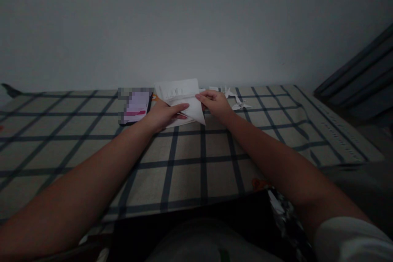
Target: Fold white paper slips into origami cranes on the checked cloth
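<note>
Between my two hands is a folded sheet of white paper [184,90] with faint dark marks on its upper part. My left hand [164,114] grips it from the left, thumb lying across the front. At its right edge, my right hand [215,101] pinches the paper between thumb and fingers. One pointed corner hangs down near the middle. More pale paper shows low behind my left hand, but I cannot tell whether it is a separate sheet. Small folded white paper pieces [241,105] lie just right of my right hand.
A phone or tablet [136,104] with a lit screen, partly pixelated, stands left of my left hand. Something orange [155,97] shows beside it. A checked cloth [187,147] covers the table, which meets a plain wall [196,28]. Dark curtain folds [365,77] hang at right.
</note>
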The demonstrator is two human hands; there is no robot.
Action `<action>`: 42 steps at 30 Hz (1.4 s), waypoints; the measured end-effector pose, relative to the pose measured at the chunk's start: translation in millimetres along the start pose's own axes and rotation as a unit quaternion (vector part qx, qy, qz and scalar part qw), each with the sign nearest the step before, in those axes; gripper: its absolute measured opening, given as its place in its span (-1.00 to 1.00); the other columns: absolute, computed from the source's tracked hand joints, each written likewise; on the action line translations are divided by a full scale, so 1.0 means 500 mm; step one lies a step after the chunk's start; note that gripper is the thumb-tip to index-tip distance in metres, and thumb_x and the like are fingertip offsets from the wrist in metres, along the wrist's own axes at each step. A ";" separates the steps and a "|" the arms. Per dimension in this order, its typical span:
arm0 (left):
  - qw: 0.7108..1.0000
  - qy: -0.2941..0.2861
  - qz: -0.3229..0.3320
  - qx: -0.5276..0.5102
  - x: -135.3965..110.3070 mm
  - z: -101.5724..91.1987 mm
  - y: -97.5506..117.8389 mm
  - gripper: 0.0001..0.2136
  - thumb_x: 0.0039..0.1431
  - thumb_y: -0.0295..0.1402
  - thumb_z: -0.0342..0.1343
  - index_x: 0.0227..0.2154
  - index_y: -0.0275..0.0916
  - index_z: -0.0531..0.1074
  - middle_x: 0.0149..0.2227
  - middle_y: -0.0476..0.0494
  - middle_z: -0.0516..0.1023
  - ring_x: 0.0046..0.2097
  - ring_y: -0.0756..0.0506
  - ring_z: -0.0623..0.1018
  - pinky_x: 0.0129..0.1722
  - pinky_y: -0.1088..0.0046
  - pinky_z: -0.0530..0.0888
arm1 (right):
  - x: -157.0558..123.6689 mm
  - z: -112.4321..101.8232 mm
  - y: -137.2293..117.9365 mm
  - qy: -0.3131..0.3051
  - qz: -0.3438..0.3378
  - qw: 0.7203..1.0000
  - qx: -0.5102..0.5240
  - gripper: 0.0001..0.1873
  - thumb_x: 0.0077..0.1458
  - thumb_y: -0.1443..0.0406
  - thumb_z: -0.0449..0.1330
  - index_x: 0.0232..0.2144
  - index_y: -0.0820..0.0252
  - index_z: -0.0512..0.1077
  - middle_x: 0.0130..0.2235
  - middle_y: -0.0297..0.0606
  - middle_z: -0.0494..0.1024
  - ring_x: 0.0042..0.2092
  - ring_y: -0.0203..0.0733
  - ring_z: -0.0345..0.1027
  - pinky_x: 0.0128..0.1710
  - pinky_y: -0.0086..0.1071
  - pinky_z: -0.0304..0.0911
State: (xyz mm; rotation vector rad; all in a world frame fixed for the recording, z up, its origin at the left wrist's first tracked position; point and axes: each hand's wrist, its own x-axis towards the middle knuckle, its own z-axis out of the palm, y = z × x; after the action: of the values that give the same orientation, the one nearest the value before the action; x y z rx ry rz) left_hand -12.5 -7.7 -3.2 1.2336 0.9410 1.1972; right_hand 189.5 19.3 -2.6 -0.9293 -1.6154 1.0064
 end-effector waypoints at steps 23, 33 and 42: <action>0.997 0.068 0.020 -0.031 0.006 0.002 0.015 -0.71 0.04 -0.21 0.41 -0.53 -0.34 0.52 -0.46 -0.15 0.62 -0.44 -0.01 0.61 -0.43 0.53 0.61 | 0.014 0.001 0.006 0.056 0.039 0.993 0.092 -0.78 0.05 0.17 0.35 -0.40 0.22 0.49 -0.45 -0.35 0.52 -0.41 -0.32 0.36 -0.38 -0.41 0.31; 0.990 0.103 0.020 -0.091 0.004 0.010 0.026 -0.77 0.15 -0.22 0.33 -0.42 -0.32 0.55 -0.39 -0.14 0.62 -0.41 -0.01 0.57 -0.47 0.51 0.60 | 0.014 0.006 0.007 0.055 0.057 0.992 0.094 -0.80 0.10 0.20 0.33 -0.41 0.20 0.47 -0.47 -0.38 0.49 -0.43 -0.36 0.34 -0.39 -0.44 0.31; 0.982 0.153 0.044 -0.104 0.011 0.003 0.023 -0.79 0.10 -0.25 0.36 -0.43 -0.26 0.50 -0.36 -0.07 0.61 -0.37 0.01 0.59 -0.44 0.56 0.56 | 0.014 0.007 0.008 0.052 0.059 0.994 0.080 -0.77 0.11 0.15 0.33 -0.40 0.19 0.47 -0.48 -0.39 0.47 -0.43 -0.36 0.33 -0.39 -0.45 0.30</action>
State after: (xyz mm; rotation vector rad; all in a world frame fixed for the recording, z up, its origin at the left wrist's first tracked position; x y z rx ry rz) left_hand -11.8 -3.5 9.0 0.9491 0.9619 1.5447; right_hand 185.2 26.7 -4.7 -0.9604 -1.3837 1.1333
